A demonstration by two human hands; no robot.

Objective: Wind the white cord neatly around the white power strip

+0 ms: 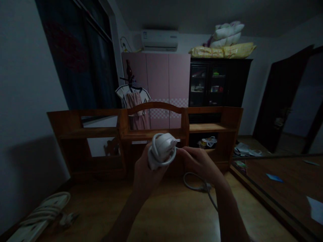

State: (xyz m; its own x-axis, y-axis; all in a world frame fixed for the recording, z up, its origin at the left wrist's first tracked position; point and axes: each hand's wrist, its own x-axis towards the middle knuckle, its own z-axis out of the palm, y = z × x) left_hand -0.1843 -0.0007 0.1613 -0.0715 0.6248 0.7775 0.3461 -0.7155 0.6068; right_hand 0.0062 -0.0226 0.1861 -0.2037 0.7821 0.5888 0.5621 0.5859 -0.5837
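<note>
My left hand [150, 173] is closed around a white power strip [165, 144], seen nearly end-on at the middle of the head view. Pale cord [156, 151] loops round the strip. Just to the right, my right hand [198, 161] pinches the cord close to the strip. A loose length of cord [186, 181] hangs in a curve below that hand, with its plug [205, 187] near the right wrist. At the lower left lies another white power strip [40, 216], its cord wound around it and its plug [67, 219] beside it.
A wooden shelf unit [153, 134] stands across the light wooden surface [164, 215] ahead of me. On the right, papers [315, 206] and a blue card [274, 177] lie on a darker brown surface. Behind are a pink wardrobe [157, 74], hanging clothes [137, 107] and a dark cabinet [232, 84].
</note>
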